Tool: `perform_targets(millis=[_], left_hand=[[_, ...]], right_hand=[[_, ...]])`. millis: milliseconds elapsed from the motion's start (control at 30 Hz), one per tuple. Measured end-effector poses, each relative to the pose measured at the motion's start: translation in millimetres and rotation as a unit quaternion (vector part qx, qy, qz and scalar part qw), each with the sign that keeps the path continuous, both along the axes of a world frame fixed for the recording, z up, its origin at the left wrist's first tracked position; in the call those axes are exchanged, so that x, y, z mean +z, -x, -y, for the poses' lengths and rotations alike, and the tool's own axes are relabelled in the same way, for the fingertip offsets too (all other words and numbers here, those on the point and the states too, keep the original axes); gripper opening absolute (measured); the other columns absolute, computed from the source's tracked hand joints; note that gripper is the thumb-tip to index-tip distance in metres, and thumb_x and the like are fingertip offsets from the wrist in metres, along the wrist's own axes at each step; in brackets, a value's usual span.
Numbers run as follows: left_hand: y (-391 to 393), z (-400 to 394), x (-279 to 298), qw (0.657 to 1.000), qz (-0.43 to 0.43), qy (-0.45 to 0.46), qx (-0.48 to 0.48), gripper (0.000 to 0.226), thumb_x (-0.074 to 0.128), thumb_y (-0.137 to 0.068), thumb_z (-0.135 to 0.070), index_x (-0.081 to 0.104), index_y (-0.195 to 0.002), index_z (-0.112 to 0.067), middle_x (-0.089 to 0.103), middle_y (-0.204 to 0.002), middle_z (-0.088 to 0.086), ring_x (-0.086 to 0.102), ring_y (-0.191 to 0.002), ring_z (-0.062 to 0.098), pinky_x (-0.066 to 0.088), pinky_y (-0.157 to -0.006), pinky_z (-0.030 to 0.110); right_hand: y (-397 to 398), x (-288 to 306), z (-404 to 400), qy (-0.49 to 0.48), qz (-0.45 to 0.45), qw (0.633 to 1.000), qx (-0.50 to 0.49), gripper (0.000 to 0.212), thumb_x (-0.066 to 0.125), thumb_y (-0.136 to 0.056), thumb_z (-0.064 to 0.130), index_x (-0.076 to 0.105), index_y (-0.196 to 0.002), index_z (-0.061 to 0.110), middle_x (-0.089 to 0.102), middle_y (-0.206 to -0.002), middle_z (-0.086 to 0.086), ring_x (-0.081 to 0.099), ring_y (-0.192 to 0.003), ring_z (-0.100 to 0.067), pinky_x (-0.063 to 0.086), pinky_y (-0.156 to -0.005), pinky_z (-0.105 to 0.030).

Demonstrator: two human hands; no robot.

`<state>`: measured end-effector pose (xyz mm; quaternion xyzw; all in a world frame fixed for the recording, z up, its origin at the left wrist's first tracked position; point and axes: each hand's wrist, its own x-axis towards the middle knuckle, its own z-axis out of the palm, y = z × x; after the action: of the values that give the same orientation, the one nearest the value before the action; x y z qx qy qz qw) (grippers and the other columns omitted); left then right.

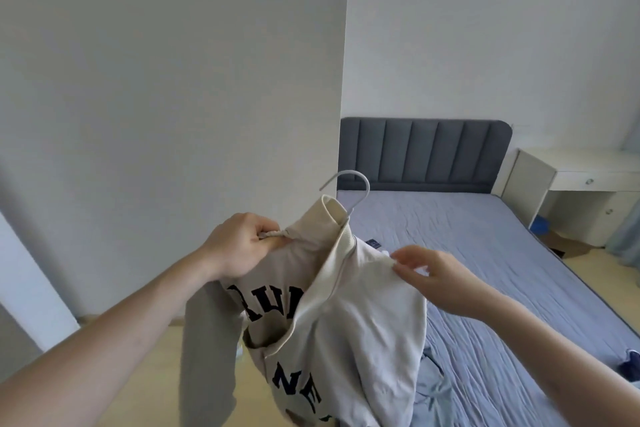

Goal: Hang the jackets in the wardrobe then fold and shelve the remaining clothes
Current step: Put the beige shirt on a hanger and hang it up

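Forearms enter from the near edge, both reaching to a cream jacket with dark lettering, held up over the near left corner of the bed. Left hand is curled tight, pinching the drawcord and cloth at the jacket's left shoulder. Right hand pinches the right shoulder seam between thumb and fingertips, the other fingers loosely bent. A white hanger sits inside the garment; only its hook shows, rising from the collar and tilted left. The front panels hang open and one grey sleeve drops at the left. A large white panel, probably the wardrobe's side, fills the far left; its rail is out of view. Light blue clothes lie on the bed just beside the jacket's hem; a dark item rests at the right edge. A grey headboard and a white table stand far right. Judged stage: seating the jacket on the hanger before hanging. Risks: the right shoulder appears only lightly held, so the cloth could slide off the hanger arm if released unevenly; the open front lets the garment slip sideways; the tilted hook may miss the rail; the trailing sleeve could snag.
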<state>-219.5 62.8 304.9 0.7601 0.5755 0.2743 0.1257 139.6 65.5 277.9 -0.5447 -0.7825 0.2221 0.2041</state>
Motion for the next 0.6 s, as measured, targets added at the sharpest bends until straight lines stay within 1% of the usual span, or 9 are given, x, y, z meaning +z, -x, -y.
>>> perform_targets(millis=[33, 67, 100, 167, 233, 300, 433, 533, 600], left_hand=[[1, 0, 0, 1.0, 0.004, -0.001, 0.004, 0.067, 0.05, -0.079, -0.073, 0.039, -0.067, -0.008, 0.032, -0.054, -0.006, 0.031, -0.057, 0.015, 0.028, -0.059, 0.035], [2, 1, 1, 1.0, 0.01, -0.002, 0.008, 0.065, 0.053, -0.081, -0.071, 0.038, -0.067, -0.008, 0.031, -0.055, -0.007, 0.031, -0.057, 0.014, 0.027, -0.059, 0.035], [3, 1, 1, 1.0, 0.019, 0.001, 0.011, 0.063, 0.057, -0.084, -0.066, 0.037, -0.066, -0.009, 0.03, -0.055, -0.007, 0.031, -0.057, 0.014, 0.027, -0.059, 0.035], [4, 1, 1, 0.999, 0.043, 0.011, 0.013, 0.06, 0.064, -0.091, -0.055, 0.035, -0.064, -0.011, 0.028, -0.057, -0.008, 0.03, -0.056, 0.012, 0.025, -0.058, 0.034], [3, 2, 1, 0.998, 0.055, 0.024, 0.022, 0.058, 0.067, -0.095, -0.048, 0.035, -0.061, -0.014, 0.028, -0.057, -0.008, 0.029, -0.056, 0.011, 0.025, -0.057, 0.033], [0, 1, 2, 0.998, 0.051, 0.02, 0.043, 0.057, 0.067, -0.095, -0.049, 0.037, -0.059, -0.015, 0.03, -0.056, -0.008, 0.03, -0.055, 0.009, 0.026, -0.056, 0.033], [-7, 4, 5, 0.995, 0.039, 0.019, 0.087, 0.051, 0.067, -0.094, -0.046, 0.042, -0.059, -0.019, 0.037, -0.056, -0.008, 0.035, -0.056, 0.008, 0.028, -0.056, 0.029], [-14, 18, 3, 0.991, 0.061, 0.032, 0.113, 0.029, 0.071, -0.09, -0.038, 0.058, -0.069, -0.024, 0.057, -0.064, -0.013, 0.05, -0.063, 0.004, 0.039, -0.063, 0.025], [-16, 34, -6, 0.987, 0.086, 0.018, 0.137, 0.006, 0.073, -0.086, -0.036, 0.068, -0.086, -0.031, 0.068, -0.086, -0.017, 0.062, -0.085, 0.0, 0.047, -0.077, 0.026]], right_hand=[[0, -2, -3, 0.014, 0.002, 1.0, 0.021, 0.017, 0.055, -0.101, 0.046, 0.067, -0.098, 0.035, 0.067, -0.092, 0.017, 0.061, -0.086, -0.001, 0.048, -0.082, -0.022], [0, -4, -5, 0.012, 0.008, 0.999, 0.037, 0.026, 0.052, -0.102, 0.046, 0.062, -0.085, 0.029, 0.062, -0.079, 0.014, 0.056, -0.074, -0.002, 0.043, -0.07, -0.021], [0, -5, -8, 0.007, 0.01, 0.999, 0.049, 0.035, 0.051, -0.103, 0.045, 0.055, -0.077, 0.021, 0.053, -0.071, 0.012, 0.049, -0.065, -0.004, 0.037, -0.062, -0.022], [2, -3, -11, 0.005, -0.02, 0.996, 0.084, 0.046, 0.052, -0.104, 0.042, 0.043, -0.071, 0.011, 0.039, -0.063, 0.011, 0.037, -0.057, -0.006, 0.029, -0.055, -0.025], [7, -2, -14, 0.03, -0.066, 0.991, 0.11, 0.051, 0.053, -0.104, 0.04, 0.04, -0.07, 0.005, 0.036, -0.064, 0.008, 0.035, -0.058, -0.009, 0.028, -0.055, -0.029], [10, -1, -20, 0.042, -0.11, 0.988, 0.102, 0.053, 0.054, -0.104, 0.041, 0.047, -0.076, -0.004, 0.041, -0.067, 0.003, 0.04, -0.062, -0.012, 0.031, -0.059, -0.033], [13, 0, -37, 0.048, -0.151, 0.983, 0.097, 0.052, 0.059, -0.101, 0.039, 0.049, -0.075, -0.005, 0.042, -0.066, 0.001, 0.04, -0.061, -0.013, 0.029, -0.061, -0.034], [17, -2, -44, 0.059, -0.155, 0.981, 0.101, 0.049, 0.062, -0.1, 0.035, 0.049, -0.071, -0.002, 0.04, -0.063, 0.003, 0.038, -0.058, -0.012, 0.028, -0.058, -0.033], [23, -6, -45, 0.067, -0.158, 0.977, 0.124, 0.052, 0.063, -0.096, 0.039, 0.042, -0.065, 0.003, 0.036, -0.06, 0.005, 0.034, -0.055, -0.011, 0.026, -0.054, -0.03]])
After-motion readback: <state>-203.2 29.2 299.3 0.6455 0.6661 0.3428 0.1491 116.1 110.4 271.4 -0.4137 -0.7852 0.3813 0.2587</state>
